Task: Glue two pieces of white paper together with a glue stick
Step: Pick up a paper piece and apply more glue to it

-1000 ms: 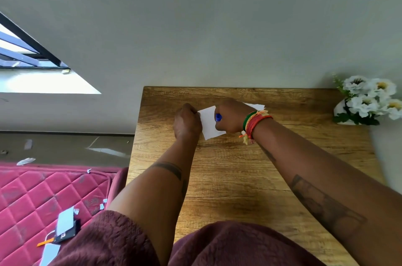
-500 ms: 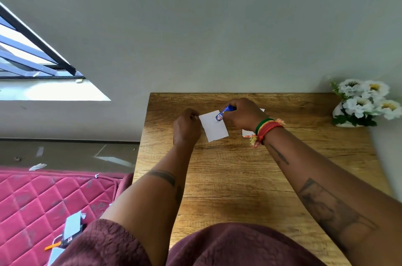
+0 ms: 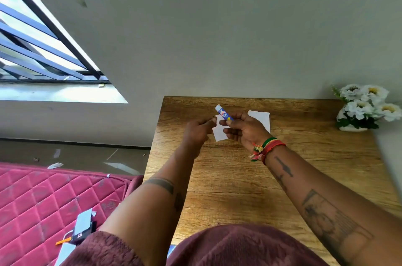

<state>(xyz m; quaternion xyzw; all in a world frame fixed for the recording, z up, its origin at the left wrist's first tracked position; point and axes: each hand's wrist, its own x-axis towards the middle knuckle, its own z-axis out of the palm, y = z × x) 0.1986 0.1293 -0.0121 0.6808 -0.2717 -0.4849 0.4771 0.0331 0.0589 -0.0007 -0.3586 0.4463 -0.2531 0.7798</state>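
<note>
On the wooden table (image 3: 235, 180) lies a small white paper (image 3: 220, 134), between my two hands. A second white paper (image 3: 261, 118) lies just behind my right hand, partly hidden by it. My right hand (image 3: 245, 131) holds a blue and white glue stick (image 3: 223, 114) lifted above the first paper, its white end pointing up and left. My left hand (image 3: 195, 131) hovers at the paper's left edge with thumb and fingers pinched together close to the stick. Whether it holds anything is hidden.
A white vase of white flowers (image 3: 367, 111) stands at the table's back right corner, against the grey wall. Left of the table lies a pink quilted mattress (image 3: 43, 196) with paper scraps and a small dark object (image 3: 81, 233). A barred window (image 3: 32, 43) is at far left.
My right hand has lifted the glue stick off the paper and turned its tip upward. My left hand has come off the paper's edge and moved toward the stick. The camera has tilted slightly.
</note>
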